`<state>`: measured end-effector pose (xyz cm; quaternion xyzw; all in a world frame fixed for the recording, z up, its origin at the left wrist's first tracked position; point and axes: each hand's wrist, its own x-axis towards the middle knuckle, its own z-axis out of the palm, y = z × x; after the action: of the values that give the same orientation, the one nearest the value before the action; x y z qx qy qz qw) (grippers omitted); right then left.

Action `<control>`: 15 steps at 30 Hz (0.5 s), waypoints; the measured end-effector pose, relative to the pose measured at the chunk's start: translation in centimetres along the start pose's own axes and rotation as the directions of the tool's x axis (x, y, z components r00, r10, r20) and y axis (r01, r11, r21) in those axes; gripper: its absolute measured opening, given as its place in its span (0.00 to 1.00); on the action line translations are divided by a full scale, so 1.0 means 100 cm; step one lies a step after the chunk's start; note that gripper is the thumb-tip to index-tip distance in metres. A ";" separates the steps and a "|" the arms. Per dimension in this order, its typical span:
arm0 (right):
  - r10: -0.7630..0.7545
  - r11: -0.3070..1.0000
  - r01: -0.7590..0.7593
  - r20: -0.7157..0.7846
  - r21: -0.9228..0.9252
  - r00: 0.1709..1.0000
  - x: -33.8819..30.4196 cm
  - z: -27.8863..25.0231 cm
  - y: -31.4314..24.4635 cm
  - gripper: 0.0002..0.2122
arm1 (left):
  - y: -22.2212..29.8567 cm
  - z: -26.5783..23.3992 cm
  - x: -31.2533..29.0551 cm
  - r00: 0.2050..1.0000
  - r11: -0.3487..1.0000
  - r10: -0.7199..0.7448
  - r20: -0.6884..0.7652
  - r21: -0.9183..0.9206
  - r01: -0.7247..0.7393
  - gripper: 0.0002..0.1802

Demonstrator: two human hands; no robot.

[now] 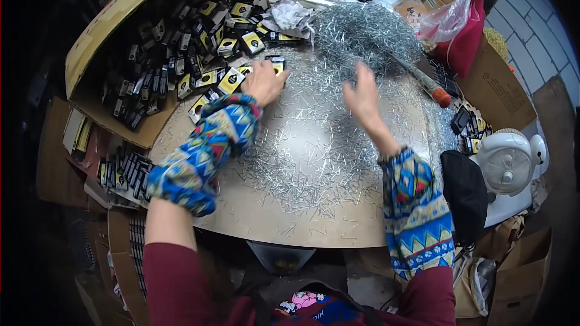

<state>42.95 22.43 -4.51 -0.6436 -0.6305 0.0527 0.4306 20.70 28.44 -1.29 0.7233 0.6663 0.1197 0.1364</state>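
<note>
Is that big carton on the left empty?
Not empty: small black-and-yellow boxes lie heaped inside the carton.

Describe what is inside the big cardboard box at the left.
Small black-and-yellow boxes lie heaped in the cardboard box, spilling out toward the left hand. Whatever lies beneath the top layer is covered.

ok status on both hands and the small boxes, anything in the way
Left hand at the small boxes. Right hand open, blurred, near the heaped metal pins. Loose pins strewn across the table between.
</note>
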 end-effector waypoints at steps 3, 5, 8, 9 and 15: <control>-0.406 0.914 0.381 0.330 0.141 0.852 -0.065 0.003 -0.041 0.20 | -0.007 0.001 0.019 0.993 0.991 -0.021 0.116 0.133 0.005 0.40; -0.530 0.848 0.475 0.414 0.235 0.740 -0.090 0.006 -0.065 0.19 | 0.007 -0.007 0.028 0.973 0.986 0.037 0.228 0.153 -0.073 0.38; -0.661 0.723 0.619 0.566 0.307 0.492 -0.111 0.030 -0.085 0.19 | 0.005 -0.023 0.014 0.975 0.946 0.110 0.195 0.281 -0.163 0.40; -0.674 0.712 0.626 0.557 0.317 0.485 -0.110 0.031 -0.087 0.19 | 0.001 -0.031 0.006 0.980 0.906 0.154 0.122 0.377 -0.190 0.37; -0.527 0.779 0.622 0.458 -0.076 0.716 -0.119 0.010 -0.084 0.20 | -0.042 -0.036 -0.040 0.901 0.743 0.209 0.380 0.538 -0.399 0.38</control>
<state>33.57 11.30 -5.55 -0.4321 -0.8775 -0.0216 0.2071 15.19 24.93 0.59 0.8377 0.5125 -0.1873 -0.0251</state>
